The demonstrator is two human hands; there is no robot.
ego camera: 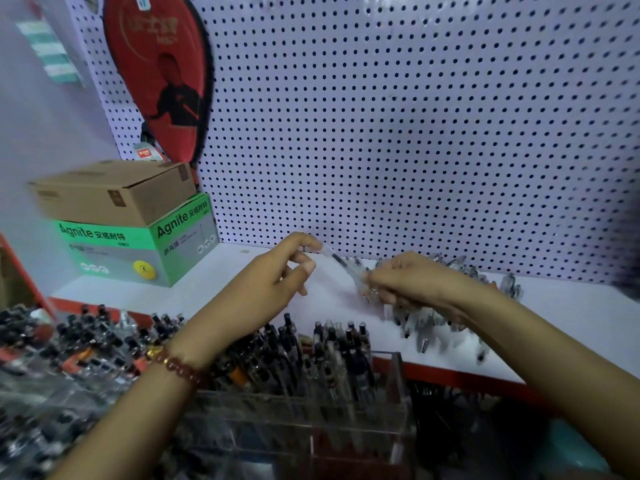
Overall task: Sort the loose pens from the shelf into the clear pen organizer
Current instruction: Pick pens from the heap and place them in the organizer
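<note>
"Loose pens (510, 287), where do they lie?"
"In a heap on the white shelf (225, 282), under and behind the right hand (408, 282). One pen (337, 259) is up off the shelf, slanting between both hands."
"How is it held?"
"The left hand (277, 275) pinches its upper end with thumb and forefinger. The right hand's fingers are curled round the lower end. Whether they clutch more pens beneath, I cannot tell."
"What does it look like?"
"A slim clear barrel with a dark refill showing through. Blur hides the rest."
"And handling?"
"Light and stiff, I'd judge, but smooth plastic may slip. It is best taken mid-barrel, tip down, for dropping into the clear pen organizer (394, 375). That stands just in front of the shelf, crowded with upright pens."
</note>
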